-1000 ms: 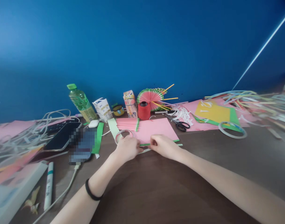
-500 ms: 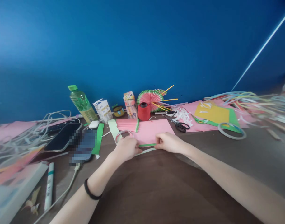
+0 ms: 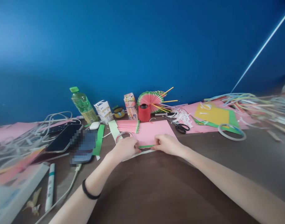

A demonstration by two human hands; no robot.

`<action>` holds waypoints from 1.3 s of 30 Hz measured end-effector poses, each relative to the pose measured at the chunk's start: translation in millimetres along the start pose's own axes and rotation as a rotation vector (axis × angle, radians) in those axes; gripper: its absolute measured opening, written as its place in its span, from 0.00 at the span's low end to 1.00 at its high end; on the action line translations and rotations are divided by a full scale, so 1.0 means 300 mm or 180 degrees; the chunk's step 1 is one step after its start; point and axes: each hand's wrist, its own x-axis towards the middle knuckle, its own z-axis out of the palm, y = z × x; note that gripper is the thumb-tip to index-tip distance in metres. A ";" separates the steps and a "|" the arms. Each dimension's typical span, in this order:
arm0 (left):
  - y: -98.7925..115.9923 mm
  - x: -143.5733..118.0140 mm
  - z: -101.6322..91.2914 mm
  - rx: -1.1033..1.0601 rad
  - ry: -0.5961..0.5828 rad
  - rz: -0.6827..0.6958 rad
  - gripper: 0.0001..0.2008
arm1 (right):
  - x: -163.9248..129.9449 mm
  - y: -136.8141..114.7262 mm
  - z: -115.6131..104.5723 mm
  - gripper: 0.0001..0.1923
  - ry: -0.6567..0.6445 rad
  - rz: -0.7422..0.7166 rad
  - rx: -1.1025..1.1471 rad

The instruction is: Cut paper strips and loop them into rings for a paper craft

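My left hand (image 3: 124, 148) and my right hand (image 3: 167, 144) both pinch the near edge of a pink paper sheet (image 3: 149, 133) that lies flat on the dark wooden table (image 3: 203, 168). A narrow green strip (image 3: 146, 146) runs along that edge between my fingertips. The far left part of the sheet is folded into pleats (image 3: 127, 125). A clear tape ring (image 3: 123, 135) lies just behind my left hand. A pale green strip (image 3: 139, 154) pokes out below my hands.
Scissors (image 3: 181, 126), a red thread spool (image 3: 144, 112), a pink paper fan (image 3: 151, 99), small cartons (image 3: 103, 110) and a green bottle (image 3: 83, 105) stand behind the sheet. Phones (image 3: 64, 137), cables and a marker (image 3: 49, 186) are left. Coloured paper (image 3: 212, 115), another tape ring (image 3: 231, 132) and straws lie right.
My right hand slid a little right along the sheet's near edge, then back left, staying pinched on it. The green strip to its right went out of sight. My left hand stayed put.
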 end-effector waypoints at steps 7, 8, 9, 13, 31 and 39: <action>-0.045 -0.010 -0.038 0.0082 0.0326 -0.0438 0.08 | -0.014 0.002 -0.003 0.13 -0.0107 -0.0185 0.0092; -0.049 -0.012 -0.039 0.0144 0.0257 -0.0469 0.08 | -0.020 -0.005 0.000 0.13 -0.0121 -0.0238 0.0106; -0.051 -0.013 -0.038 0.0194 0.0173 -0.0469 0.08 | -0.026 -0.012 0.004 0.13 -0.0127 -0.0285 0.0117; -0.055 -0.016 -0.042 0.0268 0.0070 -0.0374 0.01 | -0.046 -0.039 0.016 0.13 -0.0082 -0.0460 0.0183; 0.046 -0.012 -0.079 -0.2412 0.0044 0.0650 0.13 | -0.062 -0.067 -0.001 0.20 0.1780 -0.1481 0.1246; 0.043 0.007 -0.039 -0.2857 0.0007 0.0789 0.22 | -0.050 -0.060 0.006 0.23 0.1897 -0.1457 0.1340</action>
